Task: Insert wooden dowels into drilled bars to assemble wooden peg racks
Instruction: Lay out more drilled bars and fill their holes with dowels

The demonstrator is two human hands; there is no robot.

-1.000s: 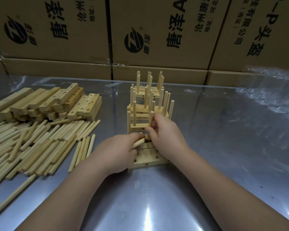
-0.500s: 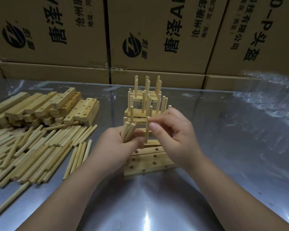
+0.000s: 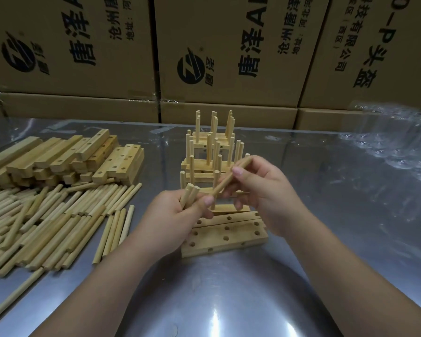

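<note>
The right hand (image 3: 260,190) pinches a single dowel (image 3: 231,177) between thumb and fingertips; the stick slants, its upper end pointing toward 1 o'clock and its lower end toward 7 o'clock, where it meets the left thumb. The left hand (image 3: 178,215) is closed around two spare dowels (image 3: 189,194), their round ends sticking up out of the fist. Both hands hover over the middle of the metal table (image 3: 229,300).

Directly beneath them, at 6 o'clock from the grip, lie the drilled bars (image 3: 229,235), flat and side by side, their holes facing up and unfilled. Just behind the fingers stands a partly pegged bar, mostly hidden by the hands. At 12 o'clock rises a stack of finished peg racks (image 3: 210,147), dowels upright, piled in tiers.

At 9 o'clock a broad spread of loose dowels (image 3: 46,215) lies on the table, most of them roughly parallel. At 10 o'clock, behind these, sits a pile of bare bars (image 3: 66,156). At 2 o'clock clear crumpled plastic (image 3: 394,147) rests on the table. Cardboard boxes (image 3: 229,52) printed with black characters wall off the far edge.
</note>
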